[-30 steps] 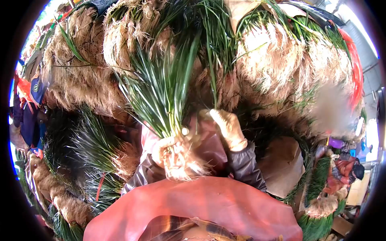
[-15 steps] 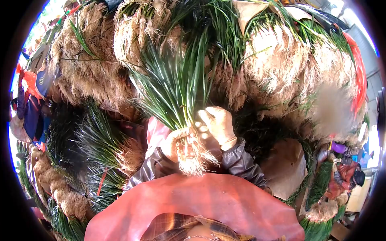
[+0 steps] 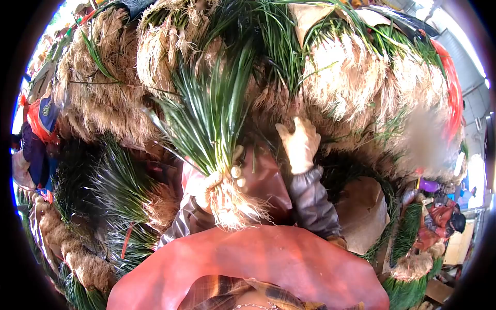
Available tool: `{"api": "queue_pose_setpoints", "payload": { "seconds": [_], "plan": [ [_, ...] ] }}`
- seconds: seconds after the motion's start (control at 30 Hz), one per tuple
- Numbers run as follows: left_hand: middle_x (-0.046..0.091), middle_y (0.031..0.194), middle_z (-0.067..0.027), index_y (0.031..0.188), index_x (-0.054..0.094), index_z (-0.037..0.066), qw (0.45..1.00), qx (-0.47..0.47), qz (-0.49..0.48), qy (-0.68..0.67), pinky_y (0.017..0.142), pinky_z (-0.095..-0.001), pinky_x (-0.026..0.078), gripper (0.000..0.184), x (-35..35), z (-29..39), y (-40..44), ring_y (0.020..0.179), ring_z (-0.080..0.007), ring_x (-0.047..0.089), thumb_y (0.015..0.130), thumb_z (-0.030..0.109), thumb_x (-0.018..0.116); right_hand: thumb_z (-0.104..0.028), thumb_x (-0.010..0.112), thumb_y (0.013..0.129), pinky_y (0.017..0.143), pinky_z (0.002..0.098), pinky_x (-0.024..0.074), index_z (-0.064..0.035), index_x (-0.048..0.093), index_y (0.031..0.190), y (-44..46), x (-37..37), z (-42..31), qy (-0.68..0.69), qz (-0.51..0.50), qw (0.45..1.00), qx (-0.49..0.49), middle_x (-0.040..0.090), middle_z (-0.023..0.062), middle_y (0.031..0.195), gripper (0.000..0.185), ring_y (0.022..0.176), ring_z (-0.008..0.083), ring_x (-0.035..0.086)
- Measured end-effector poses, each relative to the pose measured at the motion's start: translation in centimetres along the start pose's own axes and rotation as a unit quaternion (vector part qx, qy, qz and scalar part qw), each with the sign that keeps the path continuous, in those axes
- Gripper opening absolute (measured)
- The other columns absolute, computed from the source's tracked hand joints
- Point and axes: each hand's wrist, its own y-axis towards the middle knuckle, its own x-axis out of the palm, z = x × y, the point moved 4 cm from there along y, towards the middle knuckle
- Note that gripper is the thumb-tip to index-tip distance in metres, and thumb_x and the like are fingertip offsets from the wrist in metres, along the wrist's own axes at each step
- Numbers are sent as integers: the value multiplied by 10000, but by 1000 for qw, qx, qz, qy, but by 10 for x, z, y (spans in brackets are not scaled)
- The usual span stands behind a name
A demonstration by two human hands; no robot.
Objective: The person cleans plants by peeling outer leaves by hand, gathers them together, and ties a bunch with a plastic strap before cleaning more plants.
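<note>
My left hand point(image 3: 207, 189), in a pale glove, is wrapped round a bunch of green onions point(image 3: 211, 126) just above the roots. The long green leaves fan upward and away from me, and a beard of pale roots hangs below the fist over my lap. To the right, my right hand point(image 3: 299, 143), gloved too, is raised apart from the bunch. Its fingers are spread with nothing visible between them, just below the hanging roots of the pile point(image 3: 349, 77) in front.
More rooted bunches point(image 3: 103, 93) are heaped across the front. Another bunch point(image 3: 126, 181) lies at my left, near a red strip point(image 3: 127, 240). A brown sheet point(image 3: 363, 214) is at my right. A red apron point(image 3: 248, 263) covers me. Another person point(image 3: 439, 225) sits far right.
My right hand has left the bunch and moved up and to the right, its fingers opening. The left hand still grips the bunch, now slightly further left.
</note>
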Motion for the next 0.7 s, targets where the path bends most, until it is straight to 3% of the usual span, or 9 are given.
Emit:
{"api": "queue_pose_setpoints", "payload": {
  "seconds": [0.07, 0.13, 0.3, 0.37, 0.43, 0.5, 0.57, 0.63, 0.7],
  "plan": [
    [568, 1091, -114, 1450, 310, 36, 999, -18, -51, 3, 888, -470, 501, 677, 7, -1, 0, 987, -296, 556, 872, 157, 642, -372, 711, 830, 694, 395, 501, -17, 700, 965, -8, 55, 24, 201, -221, 935, 189, 706, 164, 901, 380, 783, 301, 667],
    [563, 1137, -130, 1429, 332, 29, 992, -3, -125, -21, 904, -476, 503, 591, 5, 3, 3, 1050, -335, 559, 897, 107, 577, -289, 673, 873, 696, 387, 496, 21, 705, 891, -13, 62, 21, 524, -220, 779, 265, 707, 168, 826, 312, 744, 285, 667],
    [645, 938, -158, 1221, 492, -21, 961, 89, 59, 253, 687, -431, 569, 404, -16, 23, -3, 863, -319, 647, 848, 102, 589, -114, 693, 864, 588, 296, 471, 19, 668, 856, -24, -42, -39, 544, -292, 764, 185, 658, 98, 728, 135, 621, 166, 594],
    [663, 904, -179, 1217, 521, -36, 981, -23, 178, 72, 662, -414, 568, 389, -30, 6, 1, 779, -301, 654, 856, 94, 581, -108, 698, 855, 644, 284, 485, 3, 657, 868, -37, -47, -48, 417, -250, 874, 25, 650, 70, 770, 118, 694, 150, 604],
    [662, 907, -154, 1250, 524, -34, 984, -33, 159, 68, 706, -396, 564, 421, -30, -1, 8, 765, -270, 649, 863, 120, 588, -143, 715, 855, 653, 299, 487, -3, 656, 873, -37, -46, -46, 424, -274, 859, 82, 643, 68, 755, 153, 691, 151, 599],
    [660, 993, -170, 1247, 525, -31, 984, -56, 141, 92, 739, -402, 565, 416, -32, 1, 8, 846, -297, 657, 863, 118, 584, -191, 718, 878, 672, 288, 485, -21, 657, 901, -37, -36, -42, 495, -369, 740, 267, 657, 62, 806, 182, 729, 128, 595],
    [639, 981, -137, 1282, 505, 3, 985, -72, 133, 84, 749, -415, 556, 423, -41, 2, 8, 856, -279, 640, 885, 130, 577, -240, 699, 902, 670, 266, 480, -27, 667, 956, -42, 4, -31, 529, -350, 727, 265, 648, 47, 848, 222, 761, 110, 583],
    [619, 970, -104, 1317, 485, 37, 985, -87, 128, 76, 758, -429, 547, 432, -37, 2, 7, 867, -260, 623, 907, 142, 569, -333, 690, 904, 694, 290, 531, -21, 674, 1042, -47, 19, -47, 663, -386, 479, 427, 675, 69, 906, 341, 801, 141, 625],
    [627, 895, -84, 1270, 523, 27, 982, -79, 153, 82, 683, -406, 547, 390, -32, 2, 5, 788, -220, 625, 902, 145, 579, -308, 695, 901, 714, 311, 543, -17, 675, 1048, -43, 21, -54, 688, -438, 385, 432, 693, 94, 937, 327, 804, 154, 639]
  ]
}}
